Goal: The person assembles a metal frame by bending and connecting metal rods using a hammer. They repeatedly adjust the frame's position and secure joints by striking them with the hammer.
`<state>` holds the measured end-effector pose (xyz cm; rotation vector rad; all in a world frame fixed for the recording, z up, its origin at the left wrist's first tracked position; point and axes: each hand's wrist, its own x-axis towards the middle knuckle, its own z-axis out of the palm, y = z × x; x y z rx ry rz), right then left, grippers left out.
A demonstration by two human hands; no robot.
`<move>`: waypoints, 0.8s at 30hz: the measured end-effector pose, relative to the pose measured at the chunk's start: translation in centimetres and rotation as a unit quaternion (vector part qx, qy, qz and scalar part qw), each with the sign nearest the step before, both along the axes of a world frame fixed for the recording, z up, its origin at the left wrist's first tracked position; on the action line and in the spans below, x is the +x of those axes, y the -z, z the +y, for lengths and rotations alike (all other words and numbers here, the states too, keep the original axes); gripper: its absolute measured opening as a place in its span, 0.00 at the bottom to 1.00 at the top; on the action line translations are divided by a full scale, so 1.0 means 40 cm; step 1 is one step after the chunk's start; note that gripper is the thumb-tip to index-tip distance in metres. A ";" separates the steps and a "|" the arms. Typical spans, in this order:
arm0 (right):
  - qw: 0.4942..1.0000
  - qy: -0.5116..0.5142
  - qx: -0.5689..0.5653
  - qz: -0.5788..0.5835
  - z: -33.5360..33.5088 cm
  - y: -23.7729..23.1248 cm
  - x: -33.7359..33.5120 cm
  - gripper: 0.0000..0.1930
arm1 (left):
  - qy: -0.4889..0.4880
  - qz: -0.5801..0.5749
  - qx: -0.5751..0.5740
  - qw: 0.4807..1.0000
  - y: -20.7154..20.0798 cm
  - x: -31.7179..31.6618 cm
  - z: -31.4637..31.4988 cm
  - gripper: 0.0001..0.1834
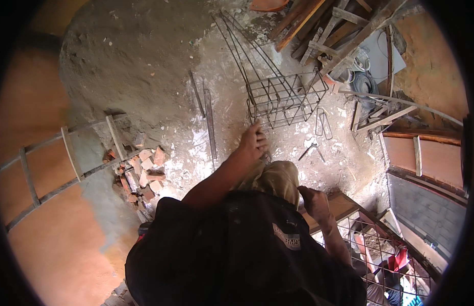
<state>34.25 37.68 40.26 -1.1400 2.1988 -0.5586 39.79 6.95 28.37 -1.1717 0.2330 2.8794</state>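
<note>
A steel rebar cage (285,102) of long bars and bent rectangular ties lies on the floor in front of me. My left hand (253,140) reaches to its near left corner, the fingertips at the bars. Those fingers are curled, and whatever they hold is hidden. Beside my light tan trouser leg (277,178), my right hand (314,201) is closed; I cannot make out anything in it. A dark pincer-like tool (312,149) rests on the floor, its arms spread. Just beyond it lies a loose bent rectangular tie (323,123).
Broken bricks (145,171) are heaped at the left beside a wooden ladder (68,153). Two narrow bars (210,122) lie left of the cage. Timber (334,30) is stacked at the far right. A metal grid (379,245) and wooden board (331,209) are near my right arm.
</note>
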 end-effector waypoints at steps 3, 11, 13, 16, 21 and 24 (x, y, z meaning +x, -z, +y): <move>0.998 0.054 -0.035 0.011 0.083 0.064 -0.012 0.11 | -0.048 0.088 -0.028 0.995 0.015 -0.012 -0.016 0.20; 0.965 0.063 0.191 0.167 0.410 0.322 -0.380 0.08 | 0.274 -0.156 -0.650 0.691 0.439 0.104 0.180 0.33; 0.945 0.090 0.258 0.181 0.550 0.416 -0.512 0.12 | 0.345 -0.232 -0.629 0.656 0.496 0.204 0.159 0.29; 0.909 0.089 0.357 0.196 0.709 0.641 -0.713 0.10 | 0.353 -0.400 -0.595 0.601 0.610 0.428 0.145 0.18; 0.906 0.255 0.310 0.137 0.936 0.864 -0.852 0.18 | 0.312 -0.486 -0.594 0.559 0.827 0.684 0.086 0.20; 0.890 0.425 0.168 0.003 1.016 0.854 -1.083 0.30 | 0.275 -0.463 -0.506 0.674 1.054 0.680 0.222 0.19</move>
